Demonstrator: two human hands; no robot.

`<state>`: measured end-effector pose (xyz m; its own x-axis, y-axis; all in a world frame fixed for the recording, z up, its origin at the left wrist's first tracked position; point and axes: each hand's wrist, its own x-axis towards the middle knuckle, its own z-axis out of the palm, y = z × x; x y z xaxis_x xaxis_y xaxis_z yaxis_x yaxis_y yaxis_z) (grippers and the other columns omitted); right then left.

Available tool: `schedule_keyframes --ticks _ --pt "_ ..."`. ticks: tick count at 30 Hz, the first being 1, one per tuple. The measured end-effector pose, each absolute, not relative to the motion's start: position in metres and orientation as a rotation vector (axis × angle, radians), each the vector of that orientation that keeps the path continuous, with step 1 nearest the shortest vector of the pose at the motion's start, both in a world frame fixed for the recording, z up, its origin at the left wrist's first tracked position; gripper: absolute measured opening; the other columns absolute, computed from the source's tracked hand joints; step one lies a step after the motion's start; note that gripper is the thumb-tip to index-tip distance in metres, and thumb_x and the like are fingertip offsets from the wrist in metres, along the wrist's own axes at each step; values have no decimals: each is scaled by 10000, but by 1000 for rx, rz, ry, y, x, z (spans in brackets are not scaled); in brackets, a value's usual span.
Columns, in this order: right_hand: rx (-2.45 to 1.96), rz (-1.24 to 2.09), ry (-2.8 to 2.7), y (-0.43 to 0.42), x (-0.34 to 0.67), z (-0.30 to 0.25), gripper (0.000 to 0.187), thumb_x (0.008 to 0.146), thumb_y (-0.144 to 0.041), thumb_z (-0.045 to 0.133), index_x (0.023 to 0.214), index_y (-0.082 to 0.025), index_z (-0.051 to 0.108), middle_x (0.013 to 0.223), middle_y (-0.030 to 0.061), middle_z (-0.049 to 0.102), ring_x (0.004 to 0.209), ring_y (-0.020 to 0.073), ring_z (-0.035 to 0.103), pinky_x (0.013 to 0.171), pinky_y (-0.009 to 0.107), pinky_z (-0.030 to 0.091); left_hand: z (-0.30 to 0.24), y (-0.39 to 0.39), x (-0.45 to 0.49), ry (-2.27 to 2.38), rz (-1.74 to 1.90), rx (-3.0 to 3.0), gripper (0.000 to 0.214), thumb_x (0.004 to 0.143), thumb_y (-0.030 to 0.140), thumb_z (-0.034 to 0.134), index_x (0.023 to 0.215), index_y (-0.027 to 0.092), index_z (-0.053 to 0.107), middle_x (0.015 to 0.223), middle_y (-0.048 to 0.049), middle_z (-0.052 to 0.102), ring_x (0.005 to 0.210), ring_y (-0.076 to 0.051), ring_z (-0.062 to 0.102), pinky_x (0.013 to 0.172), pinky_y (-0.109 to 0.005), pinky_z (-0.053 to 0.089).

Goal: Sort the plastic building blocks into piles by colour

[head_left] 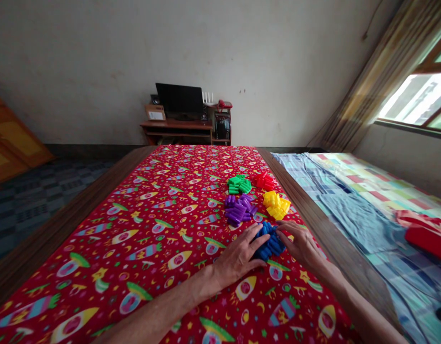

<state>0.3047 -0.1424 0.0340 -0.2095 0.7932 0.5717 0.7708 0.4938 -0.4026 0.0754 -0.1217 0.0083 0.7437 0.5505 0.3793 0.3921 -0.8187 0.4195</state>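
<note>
A pile of blue plastic pieces [269, 242] lies on the red patterned cloth between my two hands. My left hand [242, 251] rests at the pile's left side, fingers spread and touching its edge. From the right, my right hand [297, 239] cups the pile, its fingertips against the blue pieces and its fingers apart. Neither hand has a piece lifted. Just beyond the blue pile are a purple pile [238, 210] and a yellow pile [276, 205]. Farther back sit a green pile [239, 184] and a red pile [264, 181] of similar pieces, whose exact kind I cannot make out.
The red cloth [134, 224] with rockets covers a long brown table [322, 229]. To the right is a bed with a checked sheet [352, 210] and a red item [426, 241]. A desk [177, 126] with a monitor [180, 101] stands against the far wall.
</note>
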Motion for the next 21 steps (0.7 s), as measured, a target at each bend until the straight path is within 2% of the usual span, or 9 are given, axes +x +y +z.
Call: schedule_keyframes --ticks 6,10,12,15,18,21 --pt "-1354 76 -1926 -142 304 38 225 917 -313 514 985 -197 695 992 101 736 902 225 701 802 336 553 14 -123 73 724 733 2625 591 918 476 494 1428 219 345 1535 -131 299 1423 -260 271 1136 -442 344" --pt "-1325 51 -1931 -147 295 60 233 940 -309 487 939 -177 679 862 76 730 764 176 685 689 261 519 24 -127 60 717 813 2663 464 980 342 422 1418 213 346 1505 -117 344 1406 -239 301 1135 -425 349" --pt "-1253 53 -2009 -154 280 73 267 964 -278 448 819 -168 643 696 35 670 598 115 604 581 214 449 30 -130 44 717 862 2691 410 988 279 391 1390 201 382 1408 -114 454 1326 -219 414 1094 -385 404" --pt "-1024 77 -2233 -172 242 80 340 982 -242 403 684 -170 551 567 -10 547 498 81 474 508 213 353 36 -131 6 872 948 2714 309 980 214 368 1245 197 528 1103 -75 605 1050 -177 587 952 -311 503" --pt "-660 50 -2551 -192 189 59 333 967 -248 413 653 -185 505 541 -20 517 466 94 418 450 248 292 33 -121 -46 1225 1105 2691 263 954 192 394 1087 206 621 936 -50 596 899 -171 608 840 -289 526" --pt "-321 129 -2792 -202 138 27 180 911 -200 514 733 -206 533 561 -48 547 487 90 454 421 226 279 20 -100 -99 1545 1214 2612 254 930 227 398 978 204 647 898 -52 588 843 -182 616 779 -290 532"
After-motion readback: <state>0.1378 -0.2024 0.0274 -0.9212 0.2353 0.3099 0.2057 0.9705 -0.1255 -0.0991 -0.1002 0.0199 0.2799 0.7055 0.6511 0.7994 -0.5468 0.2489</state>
